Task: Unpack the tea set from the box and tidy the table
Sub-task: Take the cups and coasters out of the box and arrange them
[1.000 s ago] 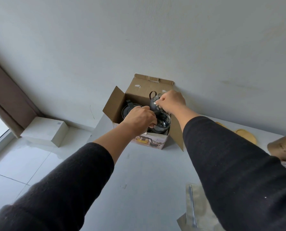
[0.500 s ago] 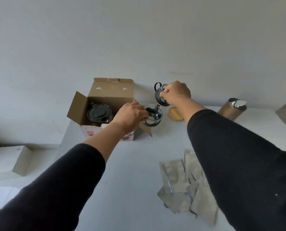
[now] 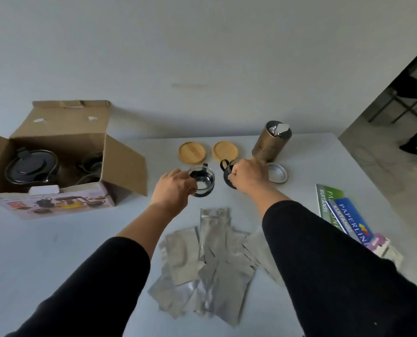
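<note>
Mid-unpack: left hand (image 3: 172, 188) pinches a glass cup (image 3: 200, 180), right hand (image 3: 247, 176) grips another cup (image 3: 227, 171), both just short of coasters (image 3: 192, 152). Next: set each down w/ care. Box (image 3: 64, 152), teapot (image 3: 31, 166) inside, sits left of hands.

White table (image 3: 56, 251) bears cardboard box (image 3: 64, 132), two wooden coasters (image 3: 192, 152), foil pouches (image 3: 209, 259).

Lighting: soft, even daylight, moderately dim; faint shadows beside the cardboard box (image 3: 56, 152) flaps. Quality: wide-angle bending at edges; slight motion blur on the foil pouches (image 3: 209, 261).
</note>
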